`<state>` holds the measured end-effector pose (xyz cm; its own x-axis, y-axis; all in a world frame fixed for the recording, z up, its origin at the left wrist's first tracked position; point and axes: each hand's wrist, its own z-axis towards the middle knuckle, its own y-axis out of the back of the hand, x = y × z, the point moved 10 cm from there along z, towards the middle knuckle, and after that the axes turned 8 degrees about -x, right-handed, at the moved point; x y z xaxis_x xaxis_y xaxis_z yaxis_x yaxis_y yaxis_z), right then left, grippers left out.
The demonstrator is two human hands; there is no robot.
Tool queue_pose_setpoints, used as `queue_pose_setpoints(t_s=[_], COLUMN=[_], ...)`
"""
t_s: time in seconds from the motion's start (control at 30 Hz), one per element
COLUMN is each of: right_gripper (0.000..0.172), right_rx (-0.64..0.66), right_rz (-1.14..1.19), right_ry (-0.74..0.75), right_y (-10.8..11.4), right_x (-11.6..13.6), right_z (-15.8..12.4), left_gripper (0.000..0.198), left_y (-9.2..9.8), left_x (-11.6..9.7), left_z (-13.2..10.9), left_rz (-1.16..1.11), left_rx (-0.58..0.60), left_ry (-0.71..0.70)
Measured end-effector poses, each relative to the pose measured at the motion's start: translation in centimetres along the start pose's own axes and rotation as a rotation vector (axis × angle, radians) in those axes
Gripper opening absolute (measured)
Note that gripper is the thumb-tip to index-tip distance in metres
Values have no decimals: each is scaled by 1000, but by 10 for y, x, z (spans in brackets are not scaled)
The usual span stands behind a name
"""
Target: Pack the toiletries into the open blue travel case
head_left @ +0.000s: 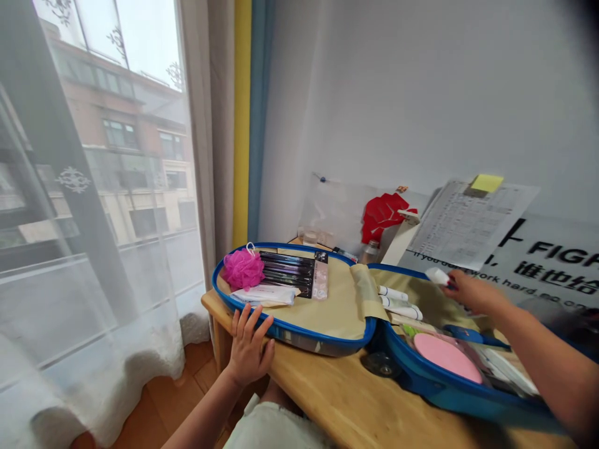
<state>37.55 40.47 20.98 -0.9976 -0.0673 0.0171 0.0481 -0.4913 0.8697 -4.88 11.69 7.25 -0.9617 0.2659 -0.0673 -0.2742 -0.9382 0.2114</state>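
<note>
A blue suitcase [327,340] lies open on a wooden table [337,393]. Its left half holds a pink bath sponge [242,269], a black pack of brushes [292,273] and a white packet [264,294]. My left hand [249,346] rests with spread fingers on the table edge against the suitcase rim, holding nothing. My right hand [470,292] hovers over the right half, closed on a small white tube [438,275]. Two more white tubes [399,302] and a pink round pad [447,357] lie in that half.
A sheer curtain [93,249] and window fill the left. Against the wall stand a red hand-shaped ornament [384,215], a printed sheet with a yellow sticky note [486,183] and a lettered board [552,262]. Wooden floor shows below the table's left end.
</note>
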Motion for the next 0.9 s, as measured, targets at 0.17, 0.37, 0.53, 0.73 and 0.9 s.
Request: queue_pose_setpoints(t_s=[0.17, 0.37, 0.53, 0.73, 0.9], right_gripper=[42, 39, 49, 44, 44], right_rx=[12, 228, 331, 377, 381], right_rz=[94, 246, 243, 144, 116], right_ry=[52, 461, 714, 836, 888], right_y=[35, 16, -11, -39, -44], right_x=[69, 250, 369, 423, 428], right_z=[13, -25, -79, -107, -118], left_gripper=[57, 59, 59, 59, 58], left_y=[0, 0, -1, -2, -2], left_x=[-1, 0, 0, 1, 0], left_z=[1, 0, -1, -3, -1], left_rz=[-20, -13, -12, -13, -11], left_rx=[-6, -6, -9, -13, -2], left_ry=[6, 17, 22, 35, 35])
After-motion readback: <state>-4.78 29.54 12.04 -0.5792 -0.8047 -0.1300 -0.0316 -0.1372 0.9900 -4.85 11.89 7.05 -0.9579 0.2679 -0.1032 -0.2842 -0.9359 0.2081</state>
